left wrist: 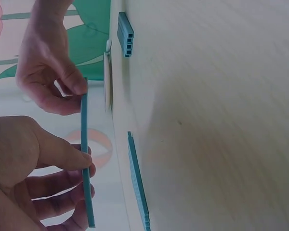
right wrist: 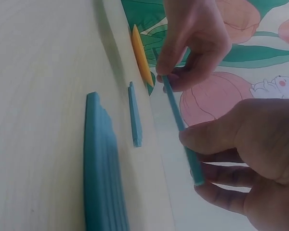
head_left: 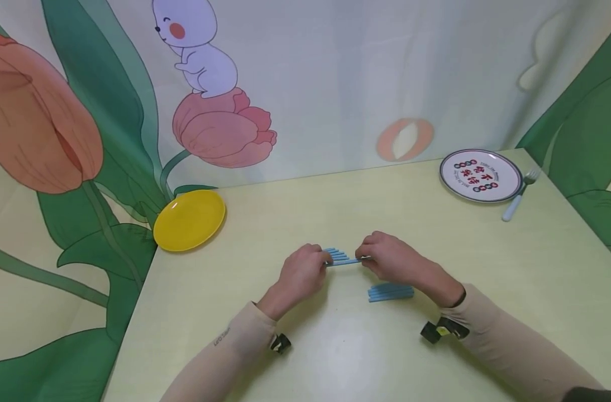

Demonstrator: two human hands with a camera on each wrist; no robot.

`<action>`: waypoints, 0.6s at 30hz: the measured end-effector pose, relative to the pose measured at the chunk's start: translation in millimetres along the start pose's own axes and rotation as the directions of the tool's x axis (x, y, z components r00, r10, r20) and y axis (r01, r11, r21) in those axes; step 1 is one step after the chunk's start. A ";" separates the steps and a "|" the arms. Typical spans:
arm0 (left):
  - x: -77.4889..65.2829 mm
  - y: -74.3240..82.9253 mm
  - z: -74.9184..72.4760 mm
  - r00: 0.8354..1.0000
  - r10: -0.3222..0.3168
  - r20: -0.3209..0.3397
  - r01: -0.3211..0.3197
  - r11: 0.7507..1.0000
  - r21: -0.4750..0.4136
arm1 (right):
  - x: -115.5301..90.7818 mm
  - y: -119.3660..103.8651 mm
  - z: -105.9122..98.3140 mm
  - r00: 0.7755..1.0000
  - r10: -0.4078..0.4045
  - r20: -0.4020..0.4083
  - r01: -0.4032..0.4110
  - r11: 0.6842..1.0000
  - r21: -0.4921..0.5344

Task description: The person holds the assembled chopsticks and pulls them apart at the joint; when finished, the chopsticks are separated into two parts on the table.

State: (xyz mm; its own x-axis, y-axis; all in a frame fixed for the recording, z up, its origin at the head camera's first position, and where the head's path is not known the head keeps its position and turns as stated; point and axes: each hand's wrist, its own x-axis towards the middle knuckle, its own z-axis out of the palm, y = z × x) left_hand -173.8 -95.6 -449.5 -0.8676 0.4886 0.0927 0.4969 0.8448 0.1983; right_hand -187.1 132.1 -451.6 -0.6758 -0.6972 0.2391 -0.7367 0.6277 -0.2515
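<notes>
Both hands hold one thin blue stick (head_left: 344, 262) level above the table. My left hand (head_left: 302, 272) pinches its left part between thumb and fingers, and my right hand (head_left: 390, 257) pinches the right end. In the left wrist view the stick (left wrist: 84, 122) runs across both hands, clear of the tabletop. A row of similar blue sticks (head_left: 337, 253) lies on the table just behind the held one, partly hidden by the left hand. Below the right hand lies a second bundle of blue sticks (head_left: 391, 292), side by side; its square, hollow ends (left wrist: 129, 44) show.
A yellow plate (head_left: 190, 220) sits at the table's left edge. At the back right is a white plate with red printed characters (head_left: 478, 194), and a fork with a pale handle (head_left: 511, 207) leans against its rim. A printed curtain (head_left: 325, 111) hangs behind the table.
</notes>
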 end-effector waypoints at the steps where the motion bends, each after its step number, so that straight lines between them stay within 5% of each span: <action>1: -0.5 -0.1 1.3 1.000 0.009 -0.004 -0.009 1.000 -0.001 | -0.8 0.2 1.2 1.000 0.000 -0.008 0.000 1.000 -0.007; 12: 2.1 -0.5 1.2 0.989 0.103 -0.108 -0.108 0.993 -0.044 | -4.1 2.0 8.2 0.984 0.045 -0.170 -0.049 0.999 -0.021; 18: 5.9 -0.6 -0.5 0.981 0.139 -0.134 -0.146 0.988 -0.047 | -6.5 3.7 6.0 0.978 0.077 -0.193 -0.076 0.997 0.012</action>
State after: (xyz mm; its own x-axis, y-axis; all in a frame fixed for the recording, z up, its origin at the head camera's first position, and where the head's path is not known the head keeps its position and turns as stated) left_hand -179.2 -93.3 -448.5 -0.7847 0.5678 0.2489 0.6172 0.7531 0.2279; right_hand -185.2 136.9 -459.8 -0.7230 -0.5668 0.3951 -0.6825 0.6749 -0.2806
